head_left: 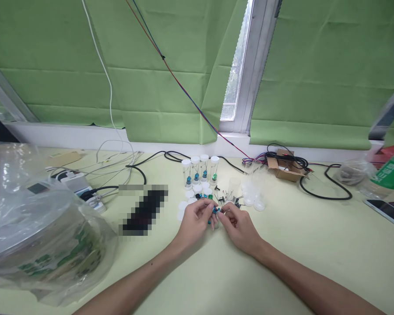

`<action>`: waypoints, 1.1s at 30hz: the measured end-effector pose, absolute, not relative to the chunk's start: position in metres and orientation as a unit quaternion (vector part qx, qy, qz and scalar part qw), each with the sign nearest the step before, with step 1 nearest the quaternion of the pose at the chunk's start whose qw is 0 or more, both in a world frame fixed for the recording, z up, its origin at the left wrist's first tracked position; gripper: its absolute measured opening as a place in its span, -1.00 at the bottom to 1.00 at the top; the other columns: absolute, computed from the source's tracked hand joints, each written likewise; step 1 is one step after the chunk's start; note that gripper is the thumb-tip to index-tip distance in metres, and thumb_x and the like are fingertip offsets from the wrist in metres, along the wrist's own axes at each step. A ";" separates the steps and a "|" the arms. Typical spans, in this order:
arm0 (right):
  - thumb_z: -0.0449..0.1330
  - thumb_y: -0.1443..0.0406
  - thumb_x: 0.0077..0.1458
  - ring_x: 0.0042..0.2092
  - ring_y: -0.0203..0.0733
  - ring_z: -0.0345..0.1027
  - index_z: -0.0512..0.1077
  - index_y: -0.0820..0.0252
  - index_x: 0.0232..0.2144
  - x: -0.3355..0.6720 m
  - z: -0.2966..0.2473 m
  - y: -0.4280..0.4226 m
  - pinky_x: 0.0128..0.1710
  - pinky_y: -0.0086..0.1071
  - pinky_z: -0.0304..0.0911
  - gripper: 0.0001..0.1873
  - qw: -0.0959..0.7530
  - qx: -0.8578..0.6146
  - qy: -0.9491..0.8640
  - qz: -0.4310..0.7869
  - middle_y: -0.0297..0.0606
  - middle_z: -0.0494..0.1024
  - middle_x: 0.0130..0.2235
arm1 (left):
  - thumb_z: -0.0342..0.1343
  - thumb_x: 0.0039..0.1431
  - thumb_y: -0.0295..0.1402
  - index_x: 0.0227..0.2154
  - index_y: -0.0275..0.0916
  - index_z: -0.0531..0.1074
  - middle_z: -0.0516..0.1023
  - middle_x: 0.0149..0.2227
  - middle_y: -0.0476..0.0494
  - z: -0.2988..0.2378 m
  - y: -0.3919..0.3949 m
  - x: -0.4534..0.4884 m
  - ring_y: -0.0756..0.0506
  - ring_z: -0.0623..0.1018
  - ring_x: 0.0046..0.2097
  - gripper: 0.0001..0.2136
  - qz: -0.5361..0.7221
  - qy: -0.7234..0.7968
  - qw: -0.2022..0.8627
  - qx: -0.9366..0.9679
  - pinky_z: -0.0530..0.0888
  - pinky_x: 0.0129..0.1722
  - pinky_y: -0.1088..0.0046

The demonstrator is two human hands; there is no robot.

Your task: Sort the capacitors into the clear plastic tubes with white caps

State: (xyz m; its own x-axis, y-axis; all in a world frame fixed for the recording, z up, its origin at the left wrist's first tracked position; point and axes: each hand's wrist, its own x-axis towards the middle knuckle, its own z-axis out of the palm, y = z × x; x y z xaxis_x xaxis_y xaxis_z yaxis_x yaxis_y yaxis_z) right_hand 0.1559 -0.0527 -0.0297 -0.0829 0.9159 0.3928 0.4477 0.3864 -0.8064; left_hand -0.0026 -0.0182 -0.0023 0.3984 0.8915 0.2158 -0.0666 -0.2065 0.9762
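My left hand (pixel 196 216) is closed in a pinch on a small shiny blue part (pixel 215 210). Close against it, the fingers of my right hand (pixel 238 223) are curled together at the part's right end; what they grip is too small to make out. Just beyond my hands stand several clear tubes (pixel 195 173) with white caps, holding blue pieces, and one tube (pixel 214 170) with a green piece. Small dark parts with thin stems (pixel 221 199) lie loose behind my fingers. White round caps (pixel 183 205) are beside my left hand.
A large plastic-wrapped tub (pixel 52 245) fills the left side, near a power strip (pixel 85 192). Clear empty containers (pixel 251 192) lie right of the parts. Farther back are a small cardboard box (pixel 287 168) and black cables (pixel 328 197). A phone-like device (pixel 389 214) lies at right.
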 end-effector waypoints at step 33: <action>0.02 0.18 0.28 -0.57 -0.35 -0.02 0.28 0.15 -0.33 0.156 -0.028 -0.053 -0.55 -0.44 -0.10 -0.81 0.463 -0.490 -0.694 0.254 -0.54 0.09 -0.61 | 0.08 0.25 -0.25 -0.36 -0.28 0.45 0.45 -0.57 0.01 -0.002 -0.014 -0.003 0.03 0.44 -0.56 -0.81 0.439 0.325 0.539 0.641 0.40 -0.46 0.50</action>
State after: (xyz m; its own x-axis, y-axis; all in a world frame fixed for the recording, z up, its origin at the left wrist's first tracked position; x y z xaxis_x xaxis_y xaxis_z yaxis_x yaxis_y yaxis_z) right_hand 0.1556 -0.0530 -0.0285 -0.0915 0.9145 0.3942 0.4442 0.3917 -0.8057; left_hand -0.0032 -0.0144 -0.0015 0.4040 0.8900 0.2116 -0.0561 -0.2067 0.9768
